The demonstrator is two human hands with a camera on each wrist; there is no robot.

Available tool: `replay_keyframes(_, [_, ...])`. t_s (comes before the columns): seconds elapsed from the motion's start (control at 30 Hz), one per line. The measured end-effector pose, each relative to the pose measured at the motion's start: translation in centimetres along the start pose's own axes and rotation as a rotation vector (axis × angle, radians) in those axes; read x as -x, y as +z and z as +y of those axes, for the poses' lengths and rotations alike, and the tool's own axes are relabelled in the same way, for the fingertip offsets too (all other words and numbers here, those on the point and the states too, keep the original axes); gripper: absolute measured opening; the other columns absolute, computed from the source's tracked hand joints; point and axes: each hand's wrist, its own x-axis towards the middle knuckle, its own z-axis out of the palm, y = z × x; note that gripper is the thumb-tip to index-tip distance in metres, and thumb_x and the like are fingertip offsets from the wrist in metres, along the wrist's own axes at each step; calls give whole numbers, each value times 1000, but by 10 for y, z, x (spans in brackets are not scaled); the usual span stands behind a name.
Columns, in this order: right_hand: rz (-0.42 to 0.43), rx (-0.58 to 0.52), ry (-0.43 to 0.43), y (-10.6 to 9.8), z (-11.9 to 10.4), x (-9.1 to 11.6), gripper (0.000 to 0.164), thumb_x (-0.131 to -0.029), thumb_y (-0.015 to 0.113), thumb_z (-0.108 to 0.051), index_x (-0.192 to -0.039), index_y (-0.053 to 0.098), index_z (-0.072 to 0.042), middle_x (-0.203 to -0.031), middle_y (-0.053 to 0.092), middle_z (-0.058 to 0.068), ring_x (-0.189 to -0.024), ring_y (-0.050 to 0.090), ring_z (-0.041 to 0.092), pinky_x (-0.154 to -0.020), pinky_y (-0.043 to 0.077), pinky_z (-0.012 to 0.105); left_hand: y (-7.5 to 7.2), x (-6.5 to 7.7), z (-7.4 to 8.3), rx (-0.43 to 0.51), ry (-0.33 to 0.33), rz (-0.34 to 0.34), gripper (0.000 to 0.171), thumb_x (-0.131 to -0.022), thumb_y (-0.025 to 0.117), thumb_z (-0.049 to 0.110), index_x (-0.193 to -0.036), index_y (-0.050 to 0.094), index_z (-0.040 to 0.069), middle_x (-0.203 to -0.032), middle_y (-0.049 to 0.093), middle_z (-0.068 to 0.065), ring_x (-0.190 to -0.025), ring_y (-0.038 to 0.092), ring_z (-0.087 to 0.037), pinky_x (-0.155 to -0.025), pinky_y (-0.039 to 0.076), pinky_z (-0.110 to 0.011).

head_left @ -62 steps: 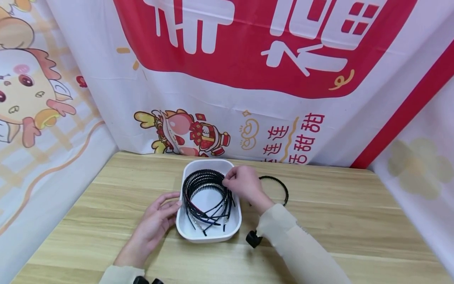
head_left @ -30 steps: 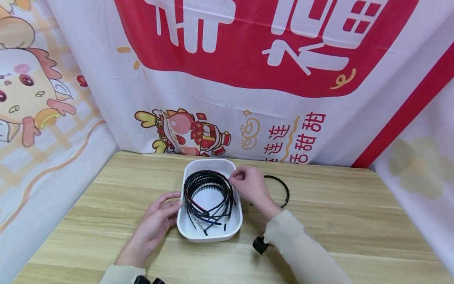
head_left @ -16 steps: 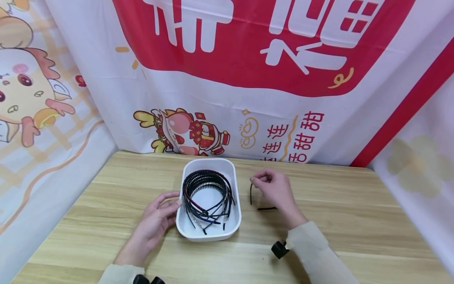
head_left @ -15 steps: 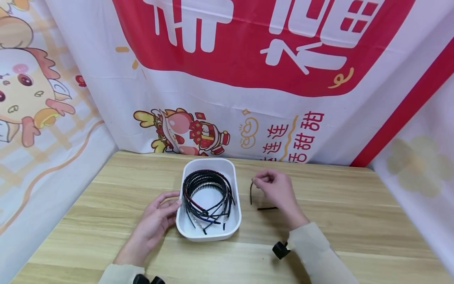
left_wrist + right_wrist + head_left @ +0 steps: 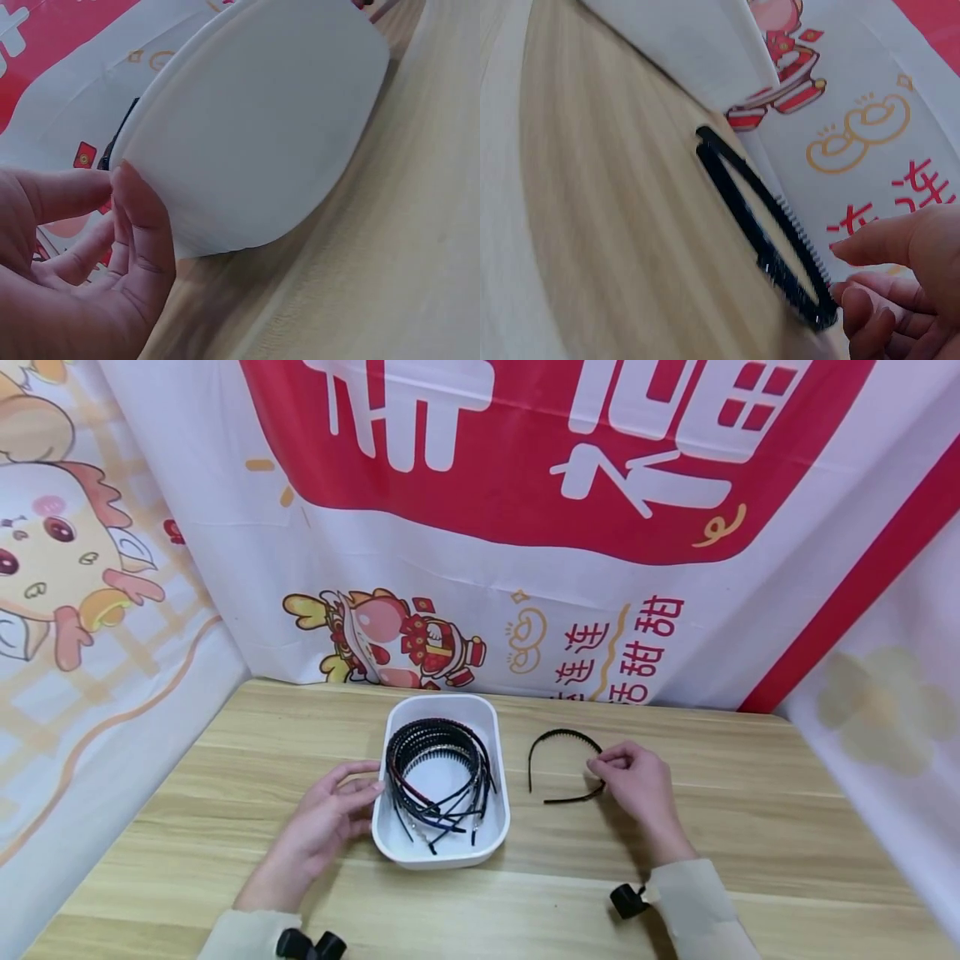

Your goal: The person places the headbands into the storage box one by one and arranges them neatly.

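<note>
My left hand [image 5: 333, 810] pinches the left rim of a white plastic box [image 5: 491, 852], thumb and forefinger meeting at the edge in the left wrist view. Several thin black headbands [image 5: 431, 735] are nested together inside the box, their ends crossing toward the front. On the wood to the right lies a single black toothed headband [image 5: 564, 732], flat, its open ends facing left. At that headband's right curve is my right hand [image 5: 637, 777]. The right wrist view shows a gap between its thumb and fingers [image 5: 874, 240], with the headband [image 5: 802, 240] just beside the fingertips.
Everything rests on a light wooden table [image 5: 750, 827]. A white and red printed cloth [image 5: 480, 527] hangs behind it, and printed cloths also close off the left and right sides. Wrist cameras [image 5: 628, 902] sit on both arms.
My right hand has moved right, from the box's right rim to the right curve of the loose headband, which now shows whole. The left hand and the box have stayed in place.
</note>
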Motion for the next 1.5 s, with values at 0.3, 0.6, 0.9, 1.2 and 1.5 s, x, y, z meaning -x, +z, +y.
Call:
replay_keyframes(0.3, [7,59,41,-5,13,0,35,-89,85,-28,-110,70,-3,-82,74,3,-68,66,12,-63,51,26,-2,-4,9,-26,-23,-4,48,-100,71,6,-145,54,9,-106,76,7,-97,74,-14,-90,63,-35])
replay_keyframes(0.6, [-21,93,54,-4,16,-1,39,-90,83,-28,-115,69,-2,-78,77,3,-62,70,13,-63,51,28,-1,-6,10,-9,-40,7,57,-100,70,5,-153,50,8,-105,73,6,-95,73,-13,-88,63,-34])
replay_keyframes(0.9, [-20,94,70,-3,15,0,37,-91,82,-28,-114,72,-1,-74,77,4,-59,70,13,-59,54,28,0,-5,11,-9,-59,24,60,-100,70,5,-156,49,10,-104,72,6,-96,71,-13,-88,62,-33])
replay_keyframes(1.2, [-17,-25,119,-3,14,0,33,-88,79,-16,-114,72,3,-79,79,7,-59,71,11,-58,62,27,0,-5,10,-8,-59,22,61,-100,71,6,-156,48,10,-105,73,6,-97,72,-13,-89,62,-34])
replay_keyframes(1.5, [-44,-142,146,-4,8,-2,34,-91,79,-15,-117,70,5,-83,80,6,-62,72,10,-61,63,25,0,-4,10,-9,-58,27,62,-100,71,6,-157,47,10,-106,74,7,-98,72,-13,-89,62,-34])
